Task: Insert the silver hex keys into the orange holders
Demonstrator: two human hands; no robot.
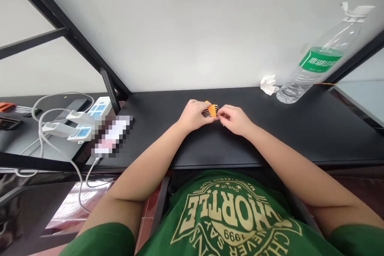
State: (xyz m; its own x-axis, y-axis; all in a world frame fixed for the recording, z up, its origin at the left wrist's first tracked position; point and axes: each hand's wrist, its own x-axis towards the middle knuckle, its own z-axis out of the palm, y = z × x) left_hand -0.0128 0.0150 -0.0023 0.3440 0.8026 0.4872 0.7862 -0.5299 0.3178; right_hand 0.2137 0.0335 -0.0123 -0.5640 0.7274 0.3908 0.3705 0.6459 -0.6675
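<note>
Both my hands meet above the black desktop [270, 128], near its middle. My left hand [193, 115] grips a small orange holder with a row of dark metal rods [211, 110], and its fingers cover the holder's left part. My right hand [234, 120] pinches the right end of the same piece between thumb and fingertips. The rods look like a hex key set, but the piece is too small to be sure.
A clear plastic bottle with a green label [318, 64] and a crumpled white tissue [268, 85] stand at the back right. On the left are a white power strip [100, 108] with plugged-in cables and a pixelated object [112, 136]. A similar orange-handled tool [9, 108] lies beyond.
</note>
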